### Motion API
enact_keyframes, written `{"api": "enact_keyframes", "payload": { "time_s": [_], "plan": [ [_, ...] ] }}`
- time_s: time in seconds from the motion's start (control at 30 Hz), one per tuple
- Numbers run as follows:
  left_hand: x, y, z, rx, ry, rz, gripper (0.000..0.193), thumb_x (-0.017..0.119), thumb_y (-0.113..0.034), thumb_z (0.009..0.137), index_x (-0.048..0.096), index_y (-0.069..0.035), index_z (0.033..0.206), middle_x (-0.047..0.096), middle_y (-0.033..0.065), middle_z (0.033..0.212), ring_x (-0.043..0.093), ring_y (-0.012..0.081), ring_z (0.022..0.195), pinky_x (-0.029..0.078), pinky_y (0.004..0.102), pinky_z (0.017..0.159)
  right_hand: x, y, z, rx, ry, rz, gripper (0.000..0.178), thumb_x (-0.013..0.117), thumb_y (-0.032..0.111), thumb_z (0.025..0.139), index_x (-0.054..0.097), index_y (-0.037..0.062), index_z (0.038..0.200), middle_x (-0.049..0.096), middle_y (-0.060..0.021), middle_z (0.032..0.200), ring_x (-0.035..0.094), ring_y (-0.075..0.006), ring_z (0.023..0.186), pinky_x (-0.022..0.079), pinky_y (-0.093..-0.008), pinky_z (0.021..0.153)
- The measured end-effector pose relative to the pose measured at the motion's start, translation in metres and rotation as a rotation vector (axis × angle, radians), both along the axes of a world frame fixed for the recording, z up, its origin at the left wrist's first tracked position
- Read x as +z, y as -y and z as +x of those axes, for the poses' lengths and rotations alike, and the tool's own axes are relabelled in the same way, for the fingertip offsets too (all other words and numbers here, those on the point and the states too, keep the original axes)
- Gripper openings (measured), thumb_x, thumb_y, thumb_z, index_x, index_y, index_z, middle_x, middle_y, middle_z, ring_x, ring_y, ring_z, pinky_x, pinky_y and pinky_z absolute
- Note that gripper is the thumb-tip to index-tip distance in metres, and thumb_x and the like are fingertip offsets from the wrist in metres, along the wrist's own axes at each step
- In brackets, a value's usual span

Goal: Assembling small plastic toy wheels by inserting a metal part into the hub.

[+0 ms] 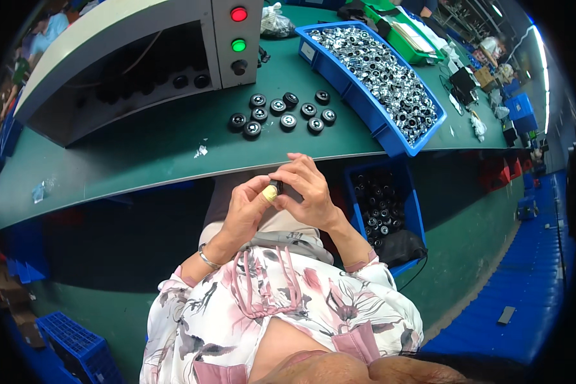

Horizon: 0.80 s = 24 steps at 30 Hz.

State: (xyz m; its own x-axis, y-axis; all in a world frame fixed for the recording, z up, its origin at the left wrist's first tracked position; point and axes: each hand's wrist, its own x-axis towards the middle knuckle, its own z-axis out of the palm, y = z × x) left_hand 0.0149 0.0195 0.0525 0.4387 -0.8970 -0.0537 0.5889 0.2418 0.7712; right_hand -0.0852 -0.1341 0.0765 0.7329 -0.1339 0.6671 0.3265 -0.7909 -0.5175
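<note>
Between my fingertips, just off the table's near edge, is a small round black part (276,184). My left hand (248,203) grips it from the left, with a yellow cover on the thumb. From the other side my right hand (306,192) pinches the same part and hides much of it. Beyond my hands, several black round parts with silvery centres (288,121) lie loosely grouped on the green table (173,150).
A blue bin (393,142) of shiny metal parts stands on the table at right. Below the edge, another blue bin (418,214) holds black parts. At left stands a pale machine housing (211,38) with red and green lights. A green crate (429,56) sits farther back.
</note>
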Motion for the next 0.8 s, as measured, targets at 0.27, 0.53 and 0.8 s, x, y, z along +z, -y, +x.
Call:
{"api": "enact_keyframes", "payload": {
  "time_s": [0.27,0.53,0.8],
  "plan": [
    [-0.002,-0.008,-0.013,0.061,0.065,0.004,0.031,0.066,-0.019,0.099,0.062,0.003,0.121,0.066,0.0056,0.103,0.062,0.0099,0.090,0.050,0.0265,0.079,-0.005,-0.013,-0.012,-0.001,-0.068,0.143,0.052,0.083,0.000,0.063,0.070,0.0033,0.113,0.066,-0.0131,0.105,0.062,-0.0322,0.102,0.048,-0.0487,0.101],
    [0.000,-0.016,-0.030,0.062,-0.043,-0.010,0.031,0.065,-0.019,0.100,0.063,0.004,0.120,0.067,0.0049,0.104,0.061,0.0097,0.091,0.049,0.0255,0.083,-0.011,-0.014,-0.017,0.029,-0.007,0.092,0.049,0.083,0.004,0.063,0.069,0.0035,0.110,0.065,-0.0124,0.105,0.061,-0.0330,0.101,0.046,-0.0505,0.101],
    [-0.001,-0.024,-0.028,0.229,0.412,0.140,0.030,0.072,-0.012,0.094,0.063,0.004,0.117,0.066,0.0030,0.097,0.059,0.0067,0.085,0.049,0.0234,0.075,-0.013,-0.027,-0.017,0.018,0.006,0.176,0.045,0.082,0.000,0.065,0.069,0.0008,0.108,0.066,-0.0120,0.100,0.063,-0.0323,0.095,0.050,-0.0483,0.098]
  ]
}}
